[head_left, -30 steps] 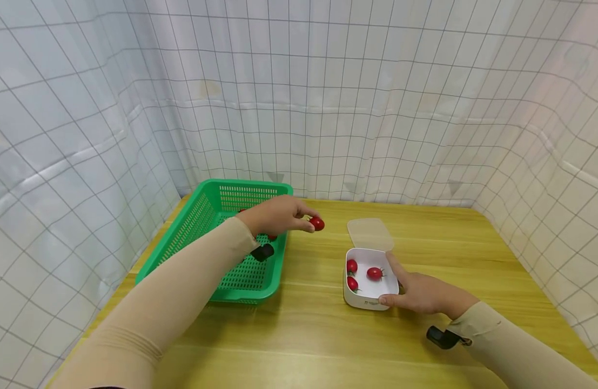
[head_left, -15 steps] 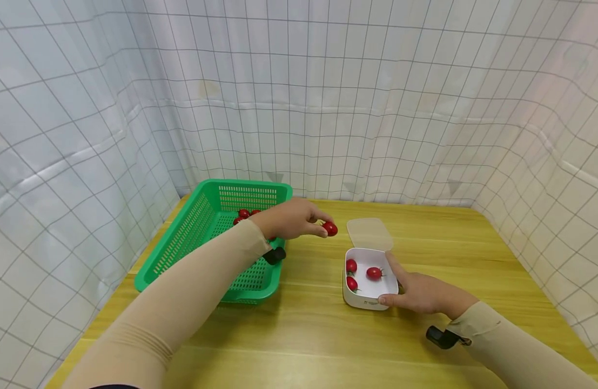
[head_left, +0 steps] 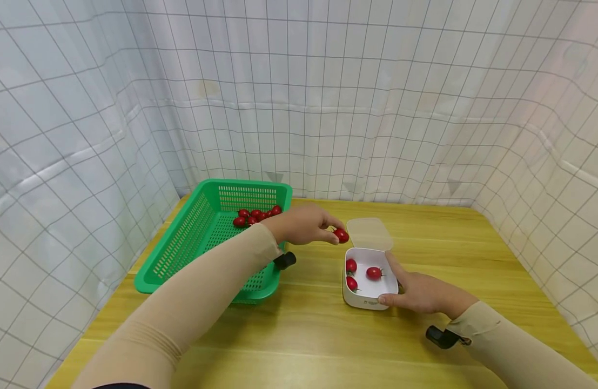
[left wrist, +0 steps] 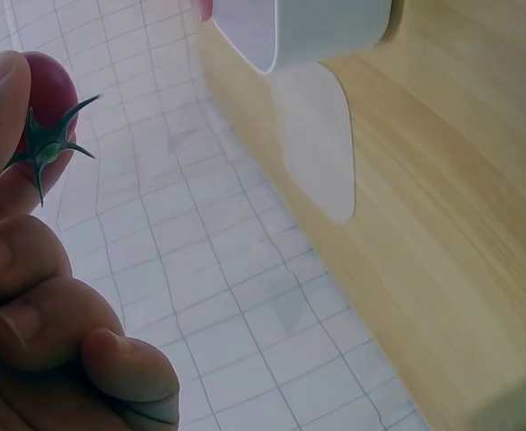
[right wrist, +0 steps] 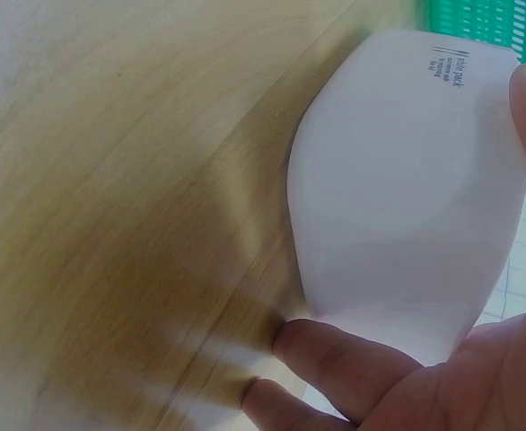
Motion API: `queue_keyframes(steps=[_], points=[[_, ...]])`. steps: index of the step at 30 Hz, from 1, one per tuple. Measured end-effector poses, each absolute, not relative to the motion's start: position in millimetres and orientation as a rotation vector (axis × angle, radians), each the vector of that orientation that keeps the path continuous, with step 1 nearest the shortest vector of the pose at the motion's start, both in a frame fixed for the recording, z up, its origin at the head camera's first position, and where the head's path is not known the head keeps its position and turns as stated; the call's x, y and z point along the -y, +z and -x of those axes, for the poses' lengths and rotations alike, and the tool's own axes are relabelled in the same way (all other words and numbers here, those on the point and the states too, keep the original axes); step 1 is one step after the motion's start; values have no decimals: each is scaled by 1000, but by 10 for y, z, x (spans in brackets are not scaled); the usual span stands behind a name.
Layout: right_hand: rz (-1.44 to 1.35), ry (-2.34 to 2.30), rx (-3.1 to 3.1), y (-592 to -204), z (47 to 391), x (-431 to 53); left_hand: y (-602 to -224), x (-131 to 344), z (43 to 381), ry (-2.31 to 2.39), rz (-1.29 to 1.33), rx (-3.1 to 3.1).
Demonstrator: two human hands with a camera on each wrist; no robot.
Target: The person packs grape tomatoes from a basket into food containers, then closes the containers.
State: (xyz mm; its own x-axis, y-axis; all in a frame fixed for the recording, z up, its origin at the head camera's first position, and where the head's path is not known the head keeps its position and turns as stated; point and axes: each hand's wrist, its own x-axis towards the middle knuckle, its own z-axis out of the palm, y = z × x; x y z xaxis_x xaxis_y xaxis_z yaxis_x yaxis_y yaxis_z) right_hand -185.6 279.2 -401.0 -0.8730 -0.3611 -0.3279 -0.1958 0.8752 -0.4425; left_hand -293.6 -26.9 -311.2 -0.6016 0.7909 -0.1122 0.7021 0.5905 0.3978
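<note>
My left hand (head_left: 306, 224) pinches a cherry tomato (head_left: 341, 235) between thumb and forefinger, above the table just left of a white box. In the left wrist view the green calyx of this cherry tomato (left wrist: 52, 99) faces the camera. The right hand (head_left: 420, 292) grips the white box (head_left: 364, 303) at its right side, thumb at the front rim and fingers along the far side. Inside the box lie a cherry tomato (head_left: 374, 273) near the middle and two others by the left wall. Small print shows on the outside of the box (right wrist: 398, 180) in the right wrist view.
A green plastic basket (head_left: 177, 237) stands on the left, with several cherry tomatoes (head_left: 240, 221) at its back right; my left forearm crosses over it. Behind the box a translucent lid (head_left: 369, 233) lies flat on the wooden table (head_left: 444, 237). Gridded white curtains (head_left: 328, 108) enclose the table.
My left hand has moved right and slightly nearer with the cherry tomato, away from the basket and towards the box. More tomatoes in the basket show now. The right hand and box have stayed put.
</note>
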Motion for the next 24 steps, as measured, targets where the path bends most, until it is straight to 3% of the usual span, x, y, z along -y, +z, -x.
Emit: queue_keyframes(steps=[24], points=[[406, -559, -2620, -3991, 1860, -2794, -3293, -192, 2807, 409, -1312, -2462]])
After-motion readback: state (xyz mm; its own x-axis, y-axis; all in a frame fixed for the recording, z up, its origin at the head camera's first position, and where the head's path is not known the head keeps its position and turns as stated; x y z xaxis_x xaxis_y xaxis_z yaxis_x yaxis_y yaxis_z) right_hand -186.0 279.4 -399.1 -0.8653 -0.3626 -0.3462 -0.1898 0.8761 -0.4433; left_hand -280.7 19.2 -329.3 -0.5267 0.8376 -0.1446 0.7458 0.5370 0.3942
